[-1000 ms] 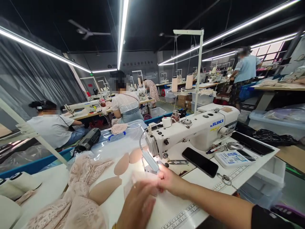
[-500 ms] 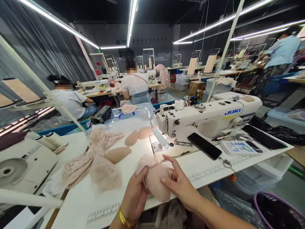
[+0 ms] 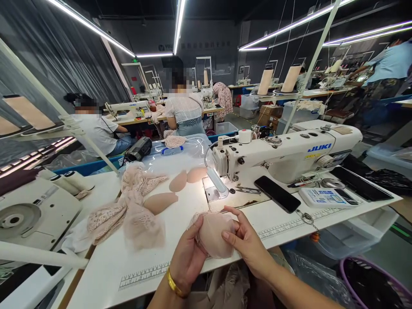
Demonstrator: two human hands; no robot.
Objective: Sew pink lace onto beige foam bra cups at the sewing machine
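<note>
A beige cup (image 3: 216, 238) edged with lace sits between the two hands, over the near edge of the counter (image 3: 180, 236). The left hand (image 3: 189, 257) has a curled grip on it, thumb pressed over its left side; the right hand (image 3: 246, 242) has a half-closed grip on its right side, thumb in front and index finger extended. Just beyond the hands, a small lit lamp (image 3: 216, 180) and the head of a white sewing machine (image 3: 283, 150) take up the space ahead. Snips (image 3: 247, 190) and a black phone (image 3: 277, 194) lie before the machine, with a white box (image 3: 326, 196) and a key ring (image 3: 307, 218) farther right. On the left, a heap of lace fabric (image 3: 141, 223) lies against a beige pad (image 3: 161, 203), and two smaller pads are near the lamp. The white counter has ruler markings (image 3: 144, 274) along its near edge; a clear plastic sheet (image 3: 189, 150) is at its far side. Beyond, a person in a white top (image 3: 184, 109) is at another counter, below strip lights (image 3: 180, 25), with a grey curtain (image 3: 64, 51) on the left.
</note>
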